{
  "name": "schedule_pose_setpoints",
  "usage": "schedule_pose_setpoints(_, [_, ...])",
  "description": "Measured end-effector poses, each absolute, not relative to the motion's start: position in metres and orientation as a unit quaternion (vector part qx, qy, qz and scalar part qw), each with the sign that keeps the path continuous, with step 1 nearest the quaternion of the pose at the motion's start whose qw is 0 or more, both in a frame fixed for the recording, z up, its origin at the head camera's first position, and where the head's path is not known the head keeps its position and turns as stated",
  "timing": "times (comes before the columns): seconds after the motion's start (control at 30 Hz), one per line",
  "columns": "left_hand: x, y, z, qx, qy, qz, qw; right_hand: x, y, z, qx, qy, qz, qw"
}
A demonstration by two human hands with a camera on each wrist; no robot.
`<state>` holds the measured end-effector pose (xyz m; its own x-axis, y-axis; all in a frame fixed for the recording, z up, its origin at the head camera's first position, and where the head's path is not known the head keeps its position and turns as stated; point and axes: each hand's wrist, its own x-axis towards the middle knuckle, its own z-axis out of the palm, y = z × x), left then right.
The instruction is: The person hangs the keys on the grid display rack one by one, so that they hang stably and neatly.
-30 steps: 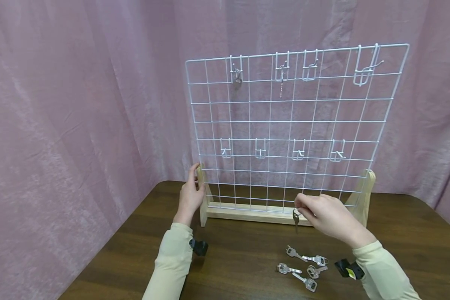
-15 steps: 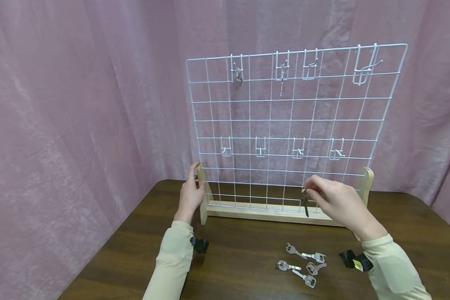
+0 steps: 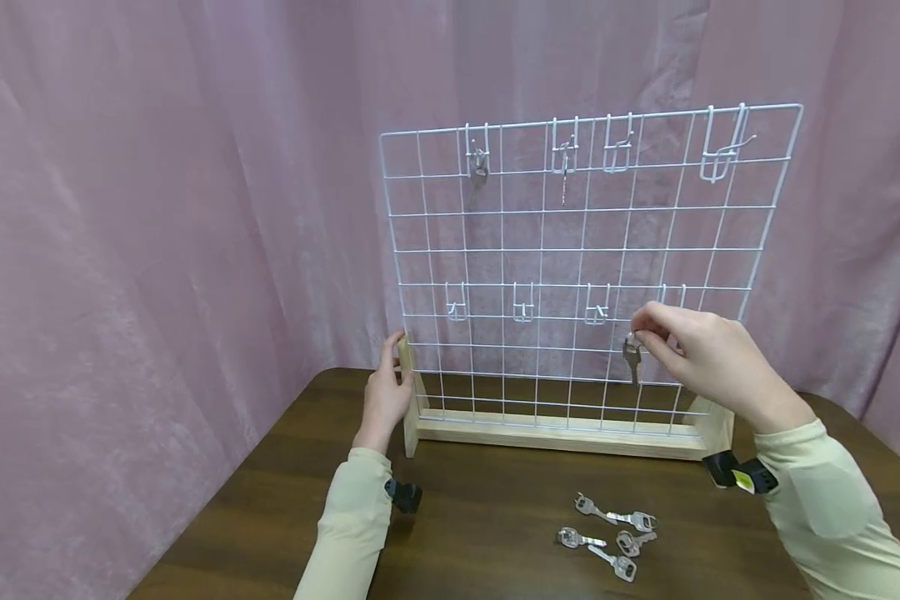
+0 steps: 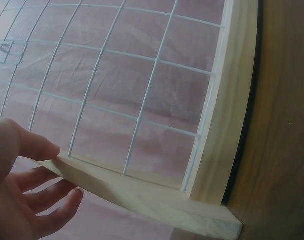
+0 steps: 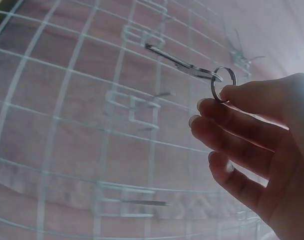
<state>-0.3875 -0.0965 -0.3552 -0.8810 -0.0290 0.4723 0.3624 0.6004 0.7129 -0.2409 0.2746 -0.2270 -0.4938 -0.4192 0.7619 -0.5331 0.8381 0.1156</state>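
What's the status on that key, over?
Right grip pinching key ring; key hanging, not hooked. Left grip holding wooden upright. No obstruction visible around key.

A long, pale yellow-green fabric sleeve, creased along the forearm, ends at the wrist of the bare left hand; a small, boxy black device sits by its cuff. A matching pale right sleeve, also wrinkled, meets the bare right hand, its angular black wrist unit bearing a bright yellow-green patch.
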Motion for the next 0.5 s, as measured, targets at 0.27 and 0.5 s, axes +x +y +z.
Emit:
schedule_pose_setpoints(0.27, [-0.386,-0.095,-0.359,-0.100,-0.861,-0.442,0.232,-0.243,0.279,-0.181,0.269,-0.857,0.056,0.435])
schedule_pose_setpoints(0.5, [-0.384,-0.096,-0.357,-0.097,-0.860,-0.443,0.233,-0.248,0.282,-0.134,0.257,-0.837,0.094,0.475])
